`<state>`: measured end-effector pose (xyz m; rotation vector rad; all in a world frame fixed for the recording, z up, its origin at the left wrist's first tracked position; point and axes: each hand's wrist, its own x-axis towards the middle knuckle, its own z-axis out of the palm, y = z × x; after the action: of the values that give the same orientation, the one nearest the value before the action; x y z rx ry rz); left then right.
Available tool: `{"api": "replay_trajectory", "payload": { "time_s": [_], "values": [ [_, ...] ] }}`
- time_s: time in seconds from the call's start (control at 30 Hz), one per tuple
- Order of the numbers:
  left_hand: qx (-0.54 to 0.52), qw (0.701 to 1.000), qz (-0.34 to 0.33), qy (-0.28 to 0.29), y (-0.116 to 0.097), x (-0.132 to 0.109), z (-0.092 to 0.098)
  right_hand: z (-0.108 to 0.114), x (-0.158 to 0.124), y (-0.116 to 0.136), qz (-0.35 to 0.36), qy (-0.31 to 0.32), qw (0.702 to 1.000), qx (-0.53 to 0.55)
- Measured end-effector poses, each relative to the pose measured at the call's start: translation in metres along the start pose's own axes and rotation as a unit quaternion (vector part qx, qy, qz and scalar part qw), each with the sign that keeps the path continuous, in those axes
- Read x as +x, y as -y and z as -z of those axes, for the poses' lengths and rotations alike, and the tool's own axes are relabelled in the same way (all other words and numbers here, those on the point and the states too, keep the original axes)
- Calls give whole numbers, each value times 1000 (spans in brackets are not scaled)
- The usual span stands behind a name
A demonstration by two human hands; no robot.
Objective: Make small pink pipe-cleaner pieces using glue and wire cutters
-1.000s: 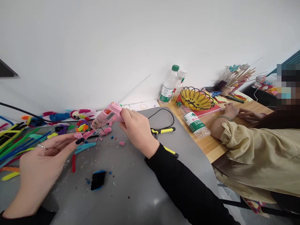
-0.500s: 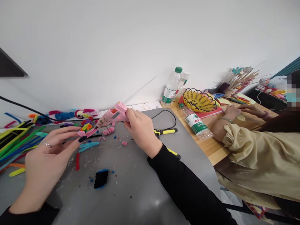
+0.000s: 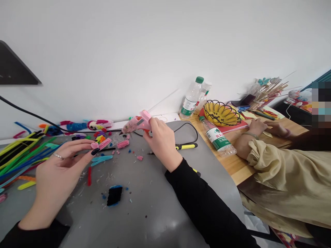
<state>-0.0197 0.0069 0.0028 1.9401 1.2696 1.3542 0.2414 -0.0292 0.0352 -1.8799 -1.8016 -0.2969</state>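
Observation:
Between thumb and fingers, my left hand pinches a small pink pipe cleaner piece. My right hand is wrapped round the handle of a pink hot glue gun, its nozzle pointing left and down, apart from the pink piece. A clear glue stick juts from the gun's back end. Below the nozzle lies a bundle of pink pipe cleaner. Light blue folded pipe cleaners and a red piece rest near my left fingertips. Nearer me is a black pad with blue edges.
Many coloured pipe cleaners spread at the left. Yellow-handled pliers lie behind my right wrist. To the right are a lying bottle, a standing bottle, a yellow basket and another person's hands.
My right hand has drawn the glue gun up and right, away from the pink piece. My left hand still pinches that piece. The whole view has shifted slightly.

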Motion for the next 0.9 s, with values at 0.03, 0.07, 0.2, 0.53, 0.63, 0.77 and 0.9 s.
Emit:
{"api": "replay_trajectory", "payload": {
  "time_s": [0.03,0.07,0.2,0.53,0.63,0.77,0.9],
  "values": [
    [-1,1000,6,-2,1,0,0,-1,1,-2,-23,-2,1000,-2],
    [2,1000,11,-4,2,0,1,-3,1,-5,-46,-4,999,-4],
    [21,1000,10,3,6,0,1,-10,3,-15,-123,5,992,2],
    [-16,999,-32,41,-3,-1,2,-18,1,-27,-157,69,985,-21],
    [-40,997,-54,36,-9,-1,1,-8,3,-19,-125,12,989,74],
    [-39,996,-62,51,-17,-3,1,4,-2,8,-71,131,905,398],
    [-11,993,-101,61,-21,-4,2,5,-14,32,-104,270,803,520]
  ]
}}
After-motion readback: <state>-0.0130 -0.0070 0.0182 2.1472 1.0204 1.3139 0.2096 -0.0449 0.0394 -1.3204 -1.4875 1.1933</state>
